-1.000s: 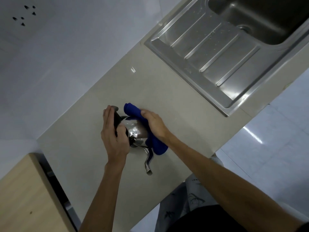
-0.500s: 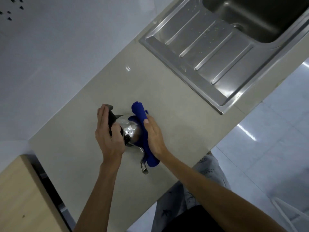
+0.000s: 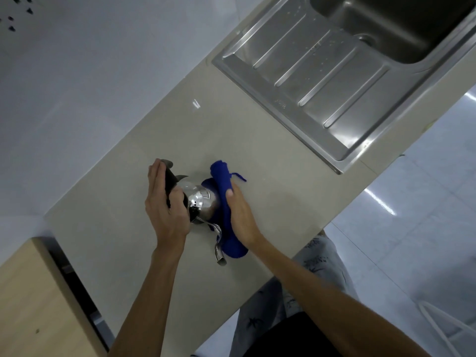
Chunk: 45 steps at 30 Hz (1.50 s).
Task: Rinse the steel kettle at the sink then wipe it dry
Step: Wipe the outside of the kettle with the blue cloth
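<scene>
The shiny steel kettle (image 3: 199, 202) stands on the beige counter (image 3: 257, 161), its curved spout (image 3: 219, 249) pointing toward me. My left hand (image 3: 164, 207) grips the kettle's black handle on the left side. My right hand (image 3: 238, 215) presses a folded blue cloth (image 3: 225, 186) flat against the kettle's right side; the cloth runs from behind the kettle down past the spout. The steel sink (image 3: 401, 24) lies at the top right, well away from the kettle.
The sink's ribbed steel drainboard (image 3: 316, 76) carries water droplets. A white wall (image 3: 90, 73) borders the counter's far side. A light wooden cabinet (image 3: 33, 305) sits at the lower left, with a dark gap beside it. White floor tiles (image 3: 412, 215) lie right of the counter edge.
My right hand has slid the blue cloth around the kettle's right side, from draped over the top to lying along the side. My left hand stays on the handle.
</scene>
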Each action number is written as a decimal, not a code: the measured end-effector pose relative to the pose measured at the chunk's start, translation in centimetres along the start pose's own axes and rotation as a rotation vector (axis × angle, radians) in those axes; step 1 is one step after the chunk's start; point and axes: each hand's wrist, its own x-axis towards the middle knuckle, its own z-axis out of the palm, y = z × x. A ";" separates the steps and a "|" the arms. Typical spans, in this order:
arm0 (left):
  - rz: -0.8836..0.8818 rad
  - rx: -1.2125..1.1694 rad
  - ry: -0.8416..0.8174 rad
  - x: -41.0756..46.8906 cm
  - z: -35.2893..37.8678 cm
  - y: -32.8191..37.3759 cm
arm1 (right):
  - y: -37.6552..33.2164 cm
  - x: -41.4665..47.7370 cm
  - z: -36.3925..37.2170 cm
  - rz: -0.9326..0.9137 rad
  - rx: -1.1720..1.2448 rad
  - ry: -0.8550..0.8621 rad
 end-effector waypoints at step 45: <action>-0.008 0.046 -0.030 0.6 -0.2 -0.7 | 1.1 -0.3 0.6 0.057 -0.050 0.275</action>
